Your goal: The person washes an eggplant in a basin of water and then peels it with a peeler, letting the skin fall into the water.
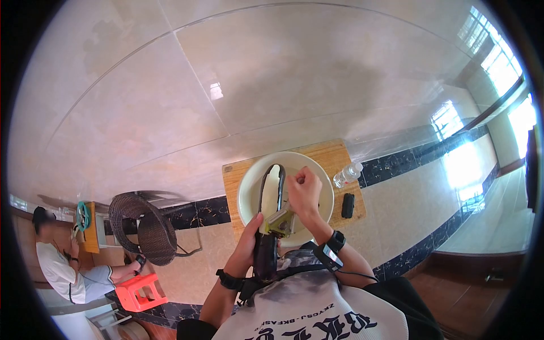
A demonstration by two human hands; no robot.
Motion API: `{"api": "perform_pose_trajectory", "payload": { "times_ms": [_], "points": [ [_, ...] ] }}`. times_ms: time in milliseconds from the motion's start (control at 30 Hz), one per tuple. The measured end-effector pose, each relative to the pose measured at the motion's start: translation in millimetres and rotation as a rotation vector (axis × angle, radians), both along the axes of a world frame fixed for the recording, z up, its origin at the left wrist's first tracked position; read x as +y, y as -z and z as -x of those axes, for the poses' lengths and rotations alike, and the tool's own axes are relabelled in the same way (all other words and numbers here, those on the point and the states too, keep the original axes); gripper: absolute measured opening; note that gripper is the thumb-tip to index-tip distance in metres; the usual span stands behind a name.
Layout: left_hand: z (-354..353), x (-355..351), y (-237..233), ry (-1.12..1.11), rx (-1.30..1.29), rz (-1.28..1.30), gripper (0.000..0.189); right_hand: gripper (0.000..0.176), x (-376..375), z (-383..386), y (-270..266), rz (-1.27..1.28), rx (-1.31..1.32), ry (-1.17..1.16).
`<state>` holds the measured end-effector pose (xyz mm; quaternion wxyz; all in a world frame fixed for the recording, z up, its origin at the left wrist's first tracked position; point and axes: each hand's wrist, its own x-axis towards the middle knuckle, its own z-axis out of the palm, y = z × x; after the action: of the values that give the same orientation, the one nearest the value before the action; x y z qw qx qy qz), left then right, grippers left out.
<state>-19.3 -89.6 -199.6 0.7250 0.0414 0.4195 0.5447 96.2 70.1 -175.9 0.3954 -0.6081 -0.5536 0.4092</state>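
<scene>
Held eggplant (265, 254), long axis forward, peeled end (273, 181) farthest

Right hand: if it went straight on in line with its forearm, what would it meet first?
The right hand would likely meet the basin's far rim, passing beside the eggplant. Depth is unclear; it may clear the rim.

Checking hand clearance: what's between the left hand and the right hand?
A green peeler and the pale, peeled stretch of the eggplant lie between left hand and right hand, as the head view shows.
</scene>
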Motion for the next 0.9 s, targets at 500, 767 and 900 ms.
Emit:
{"api": "perform_pose_trajectory", "payload": {
  "times_ms": [500, 767, 900],
  "points": [
    [-3, 4, -6, 0.015, 0.154, 0.07, 0.046, 0.019, -6, 8, 6, -0.255, -0.067, -0.001],
    [-1, 0, -7, 0.035, 0.211, 0.025, 0.052, 0.018, 0, 12, -4, -0.287, -0.083, 0.011],
    [3, 0, -8, 0.059, 0.226, 0.022, 0.052, 0.017, 7, 12, -6, -0.343, -0.064, 0.048]
  ]
}}
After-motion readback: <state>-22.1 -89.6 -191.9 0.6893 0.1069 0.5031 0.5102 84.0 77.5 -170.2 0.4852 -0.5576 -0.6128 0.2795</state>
